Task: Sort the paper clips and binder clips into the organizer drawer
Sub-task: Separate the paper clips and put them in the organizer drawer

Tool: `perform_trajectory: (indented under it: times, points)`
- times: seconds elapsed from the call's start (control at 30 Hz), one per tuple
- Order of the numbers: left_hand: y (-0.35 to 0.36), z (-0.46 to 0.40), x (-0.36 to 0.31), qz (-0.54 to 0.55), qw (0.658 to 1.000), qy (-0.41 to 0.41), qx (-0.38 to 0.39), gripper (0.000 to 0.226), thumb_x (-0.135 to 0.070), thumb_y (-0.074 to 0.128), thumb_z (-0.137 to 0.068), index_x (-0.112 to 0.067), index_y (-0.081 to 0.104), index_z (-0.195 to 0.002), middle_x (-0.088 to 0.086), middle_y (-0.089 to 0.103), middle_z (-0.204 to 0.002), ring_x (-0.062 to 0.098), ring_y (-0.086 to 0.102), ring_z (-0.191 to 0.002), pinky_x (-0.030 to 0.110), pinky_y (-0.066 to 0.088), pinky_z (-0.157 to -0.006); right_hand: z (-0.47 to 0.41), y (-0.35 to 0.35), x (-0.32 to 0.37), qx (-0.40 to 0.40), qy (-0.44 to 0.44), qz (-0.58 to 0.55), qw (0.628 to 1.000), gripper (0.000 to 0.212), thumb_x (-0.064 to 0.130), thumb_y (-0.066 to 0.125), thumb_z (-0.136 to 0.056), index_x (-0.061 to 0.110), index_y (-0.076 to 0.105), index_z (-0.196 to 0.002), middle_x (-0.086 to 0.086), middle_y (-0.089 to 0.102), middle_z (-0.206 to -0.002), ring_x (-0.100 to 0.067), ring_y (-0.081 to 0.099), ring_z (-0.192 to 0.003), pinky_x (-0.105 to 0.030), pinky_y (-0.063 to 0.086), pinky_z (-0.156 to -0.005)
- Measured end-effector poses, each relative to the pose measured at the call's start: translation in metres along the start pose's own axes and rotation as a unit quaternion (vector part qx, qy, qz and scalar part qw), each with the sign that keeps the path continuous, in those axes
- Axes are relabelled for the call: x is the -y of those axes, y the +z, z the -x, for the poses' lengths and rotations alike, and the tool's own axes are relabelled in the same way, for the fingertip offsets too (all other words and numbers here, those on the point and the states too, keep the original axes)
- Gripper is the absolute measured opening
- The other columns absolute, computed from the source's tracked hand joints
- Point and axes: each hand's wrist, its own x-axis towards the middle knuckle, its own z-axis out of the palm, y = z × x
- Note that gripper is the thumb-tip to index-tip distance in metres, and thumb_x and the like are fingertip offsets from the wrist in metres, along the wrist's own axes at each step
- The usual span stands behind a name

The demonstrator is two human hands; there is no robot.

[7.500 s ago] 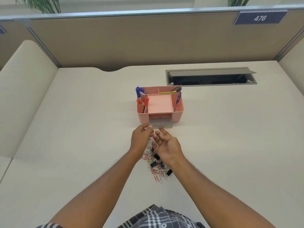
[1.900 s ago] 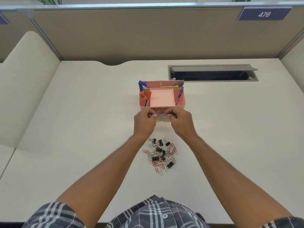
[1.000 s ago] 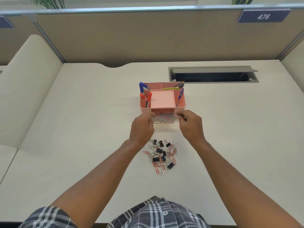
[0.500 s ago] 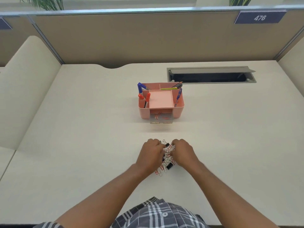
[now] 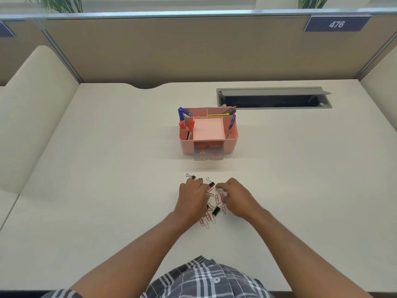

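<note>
While both hands rest knuckles-up on the pile of clips [image 5: 211,208] near the front of the desk [image 5: 107,190], the organizer [image 5: 208,131] stands well beyond them, farther back. The left hand [image 5: 192,201] covers the pile's left side with fingers curled down into it; whether it grips any clip cannot be told. The right hand [image 5: 235,197] sits on the right side, fingers bent inward toward the left hand, and its hold is likewise hidden. Between and below the hands lie red and silver paper clips [image 5: 207,219] and a black binder clip [image 5: 216,210]. Three more binder clips [image 5: 200,179] poke out just past the left fingertips on the far side. The organizer's clear drawer [image 5: 208,153] is pulled out toward the person, with a few clips inside. Red, blue and other pens [image 5: 185,123] stand in the organizer's compartments. Right of it and farther back, a grey cable hatch [image 5: 274,97] is set into the desk.
</note>
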Motion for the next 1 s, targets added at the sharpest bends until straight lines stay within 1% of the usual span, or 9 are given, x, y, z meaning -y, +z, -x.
perform_trajectory:
  times: [0.1, 0.23, 0.33, 0.47, 0.63, 0.73, 0.83, 0.93, 1.0]
  points:
    - [-0.001, 0.0, -0.001, -0.017, 1.0, 0.002, 0.013, 0.013, -0.021, 0.056, -0.089, -0.019, 0.065, -0.098, -0.002, 0.06, -0.099, 0.026, 0.05, -0.1, 0.038, 0.036, -0.076, -0.003, 0.003, 0.004, -0.012, -0.025, 0.027, 0.999, 0.044, 0.016, 0.059, -0.093, 0.023, 0.053, -0.136, -0.002, 0.05, -0.113, -0.02, 0.054, -0.103, -0.026, 0.043, -0.08]
    - [-0.004, -0.007, -0.003, -0.041, 0.999, 0.003, 0.032, 0.009, -0.016, 0.055, -0.087, -0.018, 0.064, -0.087, -0.001, 0.059, -0.092, 0.026, 0.049, -0.095, 0.036, 0.032, -0.072, -0.004, 0.009, 0.008, -0.047, -0.043, 0.049, 0.997, 0.024, 0.016, 0.056, -0.094, 0.017, 0.063, -0.117, -0.005, 0.053, -0.105, -0.026, 0.057, -0.095, -0.036, 0.048, -0.075]
    - [-0.004, -0.012, -0.004, -0.057, 0.997, 0.004, 0.043, 0.009, -0.018, 0.055, -0.088, -0.019, 0.064, -0.087, -0.002, 0.06, -0.091, 0.026, 0.05, -0.093, 0.034, 0.029, -0.07, -0.006, 0.01, 0.009, -0.047, -0.033, 0.049, 0.997, 0.013, 0.018, 0.056, -0.093, 0.014, 0.064, -0.102, -0.004, 0.052, -0.1, -0.025, 0.055, -0.09, -0.035, 0.046, -0.072]
    - [-0.002, -0.017, -0.004, -0.072, 0.996, 0.006, 0.051, 0.011, -0.015, 0.058, -0.083, -0.02, 0.065, -0.09, -0.001, 0.061, -0.091, 0.026, 0.052, -0.094, 0.034, 0.027, -0.07, -0.009, 0.009, 0.01, -0.034, -0.023, 0.044, 0.998, 0.012, 0.019, 0.056, -0.094, 0.013, 0.064, -0.098, -0.003, 0.05, -0.102, -0.022, 0.053, -0.09, -0.031, 0.043, -0.075]
    - [-0.005, -0.018, -0.006, -0.08, 0.996, 0.011, 0.047, 0.012, -0.01, 0.056, -0.082, -0.018, 0.063, -0.09, 0.0, 0.061, -0.09, 0.026, 0.052, -0.092, 0.034, 0.026, -0.07, -0.008, 0.01, 0.01, -0.048, -0.022, 0.042, 0.998, 0.014, 0.013, 0.049, -0.093, 0.013, 0.063, -0.093, -0.003, 0.054, -0.097, -0.023, 0.053, -0.09, -0.031, 0.043, -0.075]
    - [-0.007, -0.016, -0.007, -0.066, 0.997, 0.011, 0.04, 0.017, -0.006, 0.054, -0.079, -0.018, 0.06, -0.09, 0.001, 0.062, -0.09, 0.027, 0.052, -0.09, 0.034, 0.026, -0.069, -0.005, 0.01, 0.008, -0.056, -0.016, 0.032, 0.998, 0.015, 0.01, 0.049, -0.092, 0.014, 0.063, -0.095, -0.003, 0.057, -0.096, -0.023, 0.054, -0.089, -0.032, 0.045, -0.075]
    - [-0.005, -0.014, -0.003, -0.048, 0.998, 0.007, 0.034, 0.021, -0.003, 0.053, -0.076, -0.019, 0.06, -0.087, -0.002, 0.061, -0.085, 0.026, 0.052, -0.087, 0.034, 0.027, -0.067, -0.006, 0.007, 0.007, -0.064, -0.004, 0.009, 0.998, 0.014, 0.014, 0.05, -0.093, 0.015, 0.063, -0.098, -0.002, 0.06, -0.096, -0.022, 0.057, -0.09, -0.033, 0.046, -0.076]
    - [-0.002, -0.013, 0.002, -0.047, 0.998, 0.013, 0.03, 0.012, -0.012, 0.056, -0.081, -0.02, 0.063, -0.086, -0.003, 0.058, -0.086, 0.024, 0.051, -0.086, 0.033, 0.025, -0.066, -0.005, 0.009, 0.008, -0.056, -0.017, 0.02, 0.998, 0.02, 0.02, 0.055, -0.093, 0.018, 0.062, -0.112, -0.003, 0.057, -0.103, -0.022, 0.055, -0.096, -0.032, 0.046, -0.077]
    - [-0.001, -0.012, 0.003, -0.051, 0.998, 0.02, 0.03, 0.007, -0.018, 0.057, -0.086, -0.02, 0.064, -0.084, -0.003, 0.057, -0.087, 0.024, 0.049, -0.087, 0.033, 0.025, -0.066, -0.005, 0.013, 0.008, -0.06, -0.032, 0.03, 0.997, 0.021, 0.018, 0.055, -0.093, 0.019, 0.062, -0.112, -0.003, 0.055, -0.104, -0.022, 0.054, -0.098, -0.032, 0.045, -0.077]
